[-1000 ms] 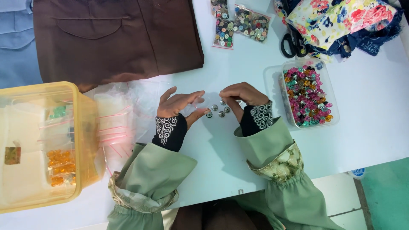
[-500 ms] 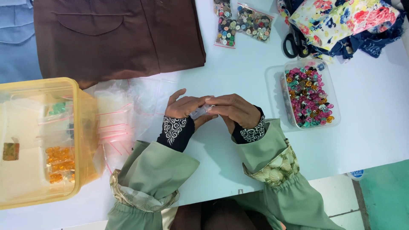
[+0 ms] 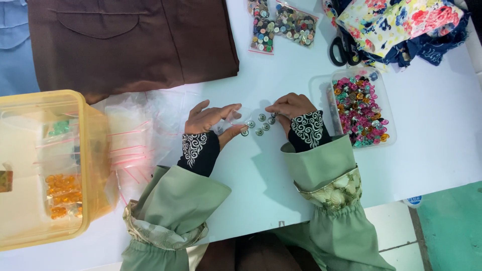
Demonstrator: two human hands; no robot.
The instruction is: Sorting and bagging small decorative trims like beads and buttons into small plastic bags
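Small round silver-grey metal buttons (image 3: 258, 125) are lying loose in a little cluster on the white table (image 3: 432, 150), right between the two hands. They are looking hard, light and smooth, so likely sliding and rolling easily; best pinched one at a time by the rim with fingertips, or swept together flat. The left hand (image 3: 210, 120) is sitting just left of the cluster, fingers spread and half open, thumb tip touching or nearly touching the nearest button, and it seems to be holding a small clear plastic bag (image 3: 235, 116) at its fingertips; thin, floppy, slippery film. The right hand (image 3: 290, 106) is curling loosely over the right edge of the cluster, fingertips down near the buttons; cannot tell whether it is actually pinching one. Just right of it a clear plastic tray (image 3: 387, 123) is holding pink, green and gold beads or buttons. Left of the hands a heap of small zip bags with red strips (image 3: 128, 145) is lying next to a yellow translucent storage box (image 3: 75, 100). Further up, brown garment (image 3: 130, 40), two bags of mixed buttons (image 3: 283, 22), black scissors (image 3: 341, 50) and floral fabric (image 3: 396, 22). Table is smooth, glossy, cluttered at the edges; teal floor (image 3: 452, 226) is showing at lower right.
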